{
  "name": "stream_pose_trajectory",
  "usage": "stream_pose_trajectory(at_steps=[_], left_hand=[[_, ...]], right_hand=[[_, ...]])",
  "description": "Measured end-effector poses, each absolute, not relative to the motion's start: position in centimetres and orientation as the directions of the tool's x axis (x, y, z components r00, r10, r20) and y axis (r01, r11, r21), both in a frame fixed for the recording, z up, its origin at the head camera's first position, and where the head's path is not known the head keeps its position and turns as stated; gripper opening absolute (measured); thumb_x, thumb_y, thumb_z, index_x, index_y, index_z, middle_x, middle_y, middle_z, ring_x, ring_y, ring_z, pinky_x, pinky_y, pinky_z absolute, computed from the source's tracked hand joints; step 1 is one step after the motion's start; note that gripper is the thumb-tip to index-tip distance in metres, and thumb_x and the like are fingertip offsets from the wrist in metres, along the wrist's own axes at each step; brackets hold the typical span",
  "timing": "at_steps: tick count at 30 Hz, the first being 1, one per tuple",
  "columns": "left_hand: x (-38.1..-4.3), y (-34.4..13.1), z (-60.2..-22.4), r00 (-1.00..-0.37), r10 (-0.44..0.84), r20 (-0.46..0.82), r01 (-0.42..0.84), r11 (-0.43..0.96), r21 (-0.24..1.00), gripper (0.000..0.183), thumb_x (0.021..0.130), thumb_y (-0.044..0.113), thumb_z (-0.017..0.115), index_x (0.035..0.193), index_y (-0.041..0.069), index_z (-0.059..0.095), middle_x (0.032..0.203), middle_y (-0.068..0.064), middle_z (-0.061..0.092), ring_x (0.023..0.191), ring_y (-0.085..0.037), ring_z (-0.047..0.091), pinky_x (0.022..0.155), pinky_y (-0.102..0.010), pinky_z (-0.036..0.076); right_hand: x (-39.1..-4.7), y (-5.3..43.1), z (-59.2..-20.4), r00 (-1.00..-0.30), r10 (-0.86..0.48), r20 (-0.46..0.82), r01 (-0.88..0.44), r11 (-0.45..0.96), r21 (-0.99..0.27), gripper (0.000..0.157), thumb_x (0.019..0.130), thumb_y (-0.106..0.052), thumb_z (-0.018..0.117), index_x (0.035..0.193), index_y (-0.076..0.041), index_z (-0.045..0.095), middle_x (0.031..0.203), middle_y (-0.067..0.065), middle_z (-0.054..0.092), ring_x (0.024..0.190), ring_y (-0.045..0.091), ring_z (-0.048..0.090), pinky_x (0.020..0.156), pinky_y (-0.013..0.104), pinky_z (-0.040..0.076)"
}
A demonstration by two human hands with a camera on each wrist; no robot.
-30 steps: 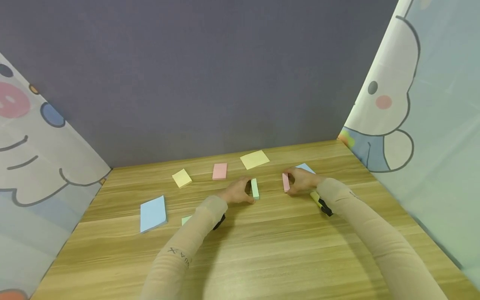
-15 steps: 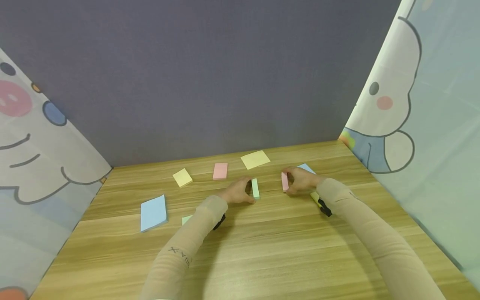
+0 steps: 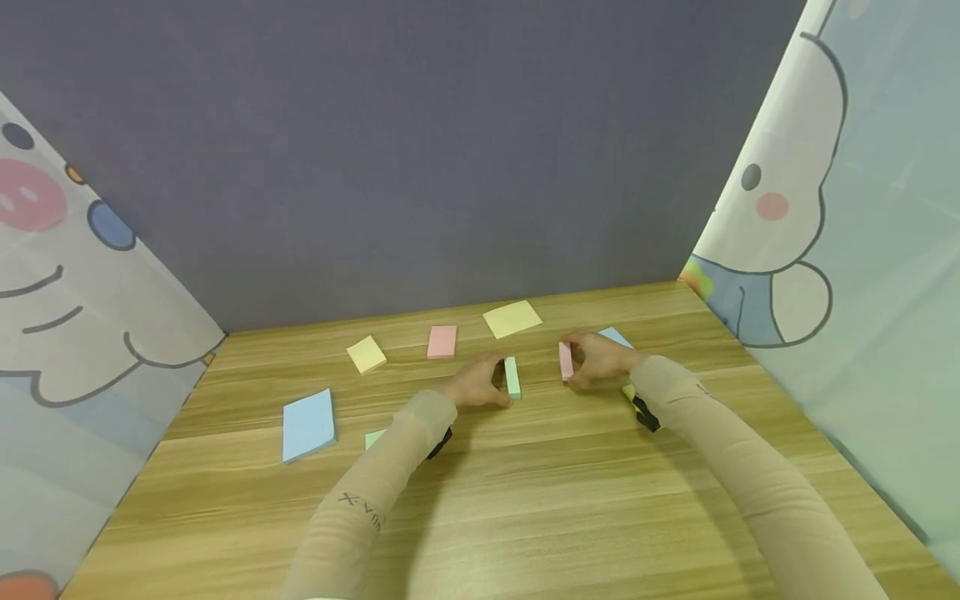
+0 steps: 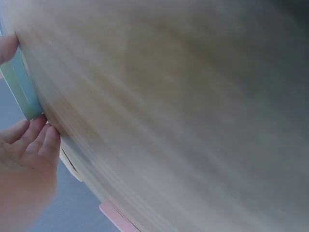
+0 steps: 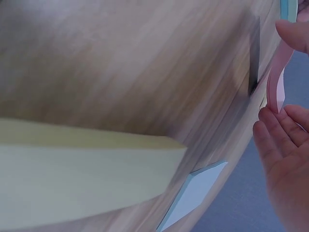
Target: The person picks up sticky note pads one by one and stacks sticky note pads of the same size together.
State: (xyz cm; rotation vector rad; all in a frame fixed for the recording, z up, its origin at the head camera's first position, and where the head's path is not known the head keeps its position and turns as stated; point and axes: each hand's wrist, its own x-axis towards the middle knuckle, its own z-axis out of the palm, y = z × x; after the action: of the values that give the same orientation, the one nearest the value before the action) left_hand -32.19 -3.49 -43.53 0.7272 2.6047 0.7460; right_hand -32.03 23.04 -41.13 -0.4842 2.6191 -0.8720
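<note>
My left hand (image 3: 474,383) pinches a light green sticky note pad (image 3: 512,377) by its two ends, thumb nearer me and fingers at the far end. The pad stands on its long edge; the left wrist view shows the green pad (image 4: 21,89) between thumb and fingertips at the frame's edge. To its right, my right hand (image 3: 600,360) grips a pink sticky note pad (image 3: 566,362) in the same way. This pink pad (image 5: 276,82) looks slightly bent in the right wrist view. A short gap separates the two held pads. Whether the pink one touches the table cannot be told.
Around the wooden table (image 3: 510,517) lie a large blue pad (image 3: 309,425), a small yellow pad (image 3: 367,354), a pink pad (image 3: 442,342) and a larger yellow pad (image 3: 513,319). Arms partly cover another blue pad (image 3: 615,337), a green pad (image 3: 373,438) and a yellow pad (image 5: 87,179).
My right hand has shifted slightly left with the pink pad, narrowing the gap to the green one. The left hand keeps its hold in place. The head view has turned very slightly.
</note>
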Motion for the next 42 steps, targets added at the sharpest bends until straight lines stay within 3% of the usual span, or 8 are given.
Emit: stream_pose_trajectory(at_steps=[21,42], left_hand=[[-32.0,-3.5,-43.3,-0.817,0.542,-0.195,0.358,0.743,0.565,0.09,0.075,0.032,0.075,0.144,0.007,0.023,0.148,-0.011,0.029,0.133,-0.03,0.031,0.107,-0.044,0.031],[-32.7,-3.5,-43.7,-0.816,0.542,-0.202,0.35,0.74,0.574,0.093,0.072,0.035,0.077,0.143,0.006,0.026,0.145,-0.011,0.033,0.131,-0.029,0.035,0.106,-0.043,0.033]], right_hand=[[-32.1,20.7,-39.5,-0.865,-0.496,-0.079,-0.381,0.75,-0.541,0.088,0.071,-0.027,0.077,0.14,0.003,0.03,0.131,0.019,0.045,0.122,0.038,0.042,0.101,0.051,0.035],[-32.3,17.9,-39.3,-0.835,-0.547,-0.061,-0.448,0.74,-0.502,0.087,0.071,-0.029,0.078,0.139,0.001,0.033,0.132,0.013,0.046,0.123,0.034,0.043,0.101,0.049,0.036]])
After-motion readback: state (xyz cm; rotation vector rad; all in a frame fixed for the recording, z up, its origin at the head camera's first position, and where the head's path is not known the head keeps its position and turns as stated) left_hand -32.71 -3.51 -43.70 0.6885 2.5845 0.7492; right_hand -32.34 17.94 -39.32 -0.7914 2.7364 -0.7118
